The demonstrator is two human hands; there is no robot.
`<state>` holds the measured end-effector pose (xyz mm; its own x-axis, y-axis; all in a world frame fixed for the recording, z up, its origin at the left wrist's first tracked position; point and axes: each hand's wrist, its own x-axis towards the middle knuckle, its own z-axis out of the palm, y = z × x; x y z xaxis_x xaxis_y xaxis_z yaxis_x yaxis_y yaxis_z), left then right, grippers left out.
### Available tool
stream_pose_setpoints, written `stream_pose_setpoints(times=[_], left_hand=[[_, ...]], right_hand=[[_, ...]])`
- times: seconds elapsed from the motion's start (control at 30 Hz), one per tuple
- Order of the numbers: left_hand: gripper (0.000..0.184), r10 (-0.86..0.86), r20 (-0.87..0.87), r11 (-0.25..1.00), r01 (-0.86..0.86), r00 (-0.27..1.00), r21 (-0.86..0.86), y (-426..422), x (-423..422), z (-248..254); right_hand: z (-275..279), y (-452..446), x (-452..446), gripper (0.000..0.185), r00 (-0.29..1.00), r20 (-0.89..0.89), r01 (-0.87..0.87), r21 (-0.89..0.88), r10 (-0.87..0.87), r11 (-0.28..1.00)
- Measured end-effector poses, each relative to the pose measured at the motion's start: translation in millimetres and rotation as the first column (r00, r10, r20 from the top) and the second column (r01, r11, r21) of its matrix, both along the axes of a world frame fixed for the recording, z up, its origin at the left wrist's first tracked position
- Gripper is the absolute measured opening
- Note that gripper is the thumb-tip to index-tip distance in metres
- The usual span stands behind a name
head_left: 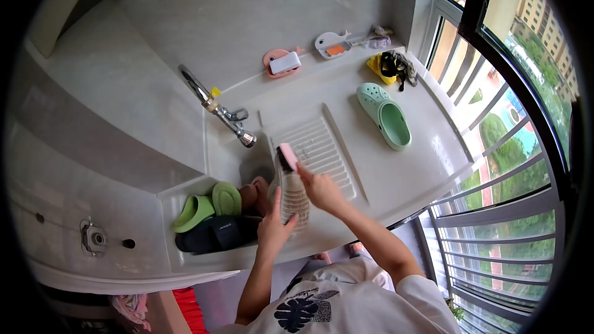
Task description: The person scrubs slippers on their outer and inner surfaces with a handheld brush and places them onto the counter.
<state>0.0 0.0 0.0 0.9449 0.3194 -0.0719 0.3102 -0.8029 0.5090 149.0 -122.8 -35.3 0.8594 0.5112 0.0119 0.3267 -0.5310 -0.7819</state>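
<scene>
In my right hand [320, 189] is a pink brush [288, 154], its dark bristles against the upper end of a pale shoe [294, 201]. My left hand [274, 227] grips that shoe lower down, at its side. The shoe lies sole up over the basin's edge, beside the ribbed washboard [318, 148]. Left of my left hand, green slippers [195, 212], a dark slide [216, 235] and a brownish pair [255, 195] rest in the basin. A mint green clog [385, 117] stands on the counter to the right.
A chrome faucet [216, 108] reaches over the basin from the left. On the back ledge are a pink soap dish [281, 63] and a white one [332, 45]. A yellow and black bundle [391, 69] lies near the back right corner, beside the barred window.
</scene>
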Motion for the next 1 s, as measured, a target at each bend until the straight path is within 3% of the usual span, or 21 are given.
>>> stream_pose_setpoints(times=[0.07, 0.1, 0.17, 0.3, 0.43, 0.5, 0.57, 0.63, 0.67, 0.77, 0.83, 0.9, 0.97, 1.0], left_hand=[[0.093, 0.074, -0.059, 0.991, -0.08, 0.996, -0.112, -1.3, -4.2, 4.7], [0.093, 0.068, -0.015, 0.983, -0.069, 0.998, -0.168, -20.4, 18.9, -17.2], [0.091, 0.033, 0.104, 0.985, -0.015, 0.994, -0.17, -10.4, 31.6, -23.6], [0.09, 0.003, 0.106, 0.995, 0.008, 0.994, -0.103, -5.2, 20.7, -20.4], [0.091, 0.111, -0.032, 0.968, -0.115, 0.993, -0.222, -5.1, 4.2, -17.7], [0.092, 0.143, -0.043, 0.927, -0.149, 0.989, -0.345, -6.2, 3.8, -11.8], [0.093, 0.12, -0.037, 0.947, -0.126, 0.992, -0.297, -4.1, 1.1, -18.8], [0.092, 0.11, 0.045, 0.96, -0.095, 0.993, -0.262, -9.9, 2.2, -11.4], [0.092, 0.11, 0.04, 0.961, -0.096, 0.993, -0.259, -8.2, 0.7, -11.7], [0.093, 0.157, -0.125, 0.951, -0.184, 0.98, -0.247, -3.6, -2.5, -14.5], [0.096, 0.15, -0.072, 0.921, -0.166, 0.986, -0.352, -3.9, -4.2, -13.7], [0.094, 0.133, -0.123, 0.946, -0.163, 0.983, -0.279, -1.4, 1.4, -2.8], [0.091, 0.113, -0.274, 0.987, -0.139, 0.955, -0.077, 9.7, 8.1, 2.4], [0.083, 0.069, -0.077, 0.997, -0.072, 0.995, -0.034, 28.5, 10.2, -15.0]], right_hand=[[-0.8, 0.1, -11.9, 0.045, 0.992, 0.093, -0.078, -0.018, 0.08, 0.997], [-18.2, -22.7, 16.6, 0.045, 0.987, 0.136, -0.072, -0.075, 0.082, 0.995], [-43.8, -14.4, 44.1, 0.046, 0.991, 0.116, 0.069, -0.067, -0.061, 0.995], [-15.3, -12.6, -9.3, 0.055, 0.998, 0.056, -0.021, -0.209, 0.034, 0.978], [-17.3, -14.9, -52.3, 0.052, 0.983, 0.131, -0.114, -0.095, 0.126, 0.989], [-45.4, -6.9, -25.7, 0.054, 0.994, 0.105, 0.034, -0.091, -0.024, 0.995], [-44.5, -6.4, -20.0, 0.058, 0.979, 0.191, 0.098, -0.15, -0.068, 0.984], [-25.7, -12.8, -30.8, 0.063, 0.98, 0.196, 0.027, -0.225, 0.019, 0.974], [-28.1, -11.3, -51.1, 0.064, 0.972, 0.229, -0.011, -0.175, 0.051, 0.984], [-19.7, -17.9, -73.2, 0.065, 0.963, 0.224, -0.117, -0.148, 0.148, 0.982], [-38.4, -11.2, -44.4, 0.062, 0.992, 0.129, 0.019, -0.131, -0.002, 0.991], [-42.7, -6.4, -25.4, 0.065, 0.992, 0.12, 0.048, -0.185, -0.026, 0.982], [-48.2, -5.1, -15.3, 0.062, 0.982, 0.187, 0.022, -0.223, 0.02, 0.975], [-46.0, -7.0, -19.6, 0.058, 0.965, 0.255, 0.001, -0.222, 0.057, 0.975]])
